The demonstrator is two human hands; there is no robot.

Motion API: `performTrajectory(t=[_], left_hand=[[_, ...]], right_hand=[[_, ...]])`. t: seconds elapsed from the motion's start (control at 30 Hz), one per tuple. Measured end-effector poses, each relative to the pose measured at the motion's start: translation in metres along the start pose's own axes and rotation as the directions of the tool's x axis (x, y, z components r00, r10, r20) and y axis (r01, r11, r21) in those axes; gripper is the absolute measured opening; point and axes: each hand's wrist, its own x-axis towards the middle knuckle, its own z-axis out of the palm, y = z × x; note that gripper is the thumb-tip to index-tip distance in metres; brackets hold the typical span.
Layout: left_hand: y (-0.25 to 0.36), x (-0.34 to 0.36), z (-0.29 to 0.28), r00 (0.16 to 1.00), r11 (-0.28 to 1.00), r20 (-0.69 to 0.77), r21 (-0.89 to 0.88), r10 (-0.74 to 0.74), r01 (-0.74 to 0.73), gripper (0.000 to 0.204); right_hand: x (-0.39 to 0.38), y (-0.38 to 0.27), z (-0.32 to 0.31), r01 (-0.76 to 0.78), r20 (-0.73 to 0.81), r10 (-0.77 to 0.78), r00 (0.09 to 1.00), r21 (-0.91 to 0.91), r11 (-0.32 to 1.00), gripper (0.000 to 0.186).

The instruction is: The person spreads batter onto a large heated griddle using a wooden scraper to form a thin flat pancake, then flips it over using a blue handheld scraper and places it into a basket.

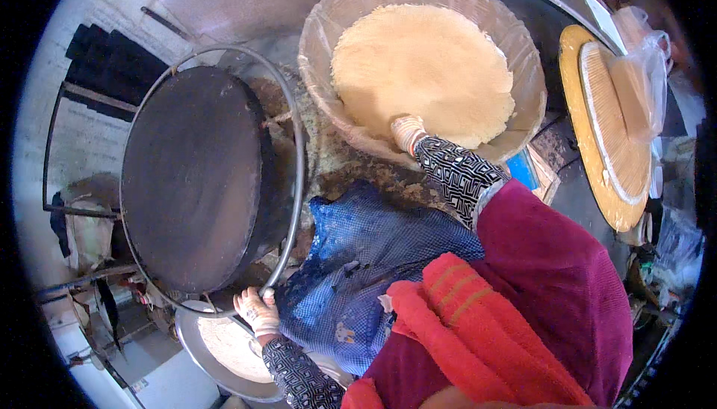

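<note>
A wide woven basket (534, 84) lined with clear plastic holds a flat, round, tan pancake (426, 65), apparently on top of a stack. My right hand (408, 134), in a striped glove, reaches over the basket's near side and touches the pancake's edge; its fingertips are hidden. To the left is a round black griddle (198, 177) with a grey metal ring (297, 147) around it. My left hand (258, 312), also gloved, is at the ring's near edge, its fingers curled against it. Below that hand stands a metal bowl (190, 334) of pale, batter-like stuff.
At the right a round yellow board (575, 110) carries a ribbed tan disc (609, 110) and a clear plastic bag (650, 80). A blue checked apron (358, 259) covers my lap. Beyond the griddle, a dark metal frame (56, 132) stands by the wall.
</note>
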Motion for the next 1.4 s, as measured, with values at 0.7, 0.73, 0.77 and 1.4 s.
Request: performTrajectory(t=[0.7, 0.73, 0.77, 1.4], left_hand=[[0.238, 0.077, -0.066, 0.912, 0.986, -0.408, -0.137, 0.034, -0.098, 0.039], [0.256, 0.068, -0.072, 0.989, 0.932, -0.005, -0.334, 0.145, -0.139, 0.04], [0.271, 0.063, -0.105, 0.924, 0.833, 0.218, -0.53, 0.314, -0.158, 0.041], [0.147, -0.409, -0.059, 0.175, -0.677, 0.661, -0.735, -0.73, -0.048, 0.059]], right_hand=[[-0.038, -0.037, -0.044, 0.365, -0.252, -0.293, 0.922, 0.316, 0.876, 0.037], [-0.049, -0.052, -0.062, 0.283, -0.223, -0.206, 0.953, 0.407, 0.869, 0.036], [-0.058, -0.055, -0.079, 0.177, -0.192, -0.091, 0.977, 0.498, 0.849, 0.036], [-0.437, -0.383, 0.066, 0.781, 0.193, -0.916, -0.351, 0.6, -0.172, 0.028]])
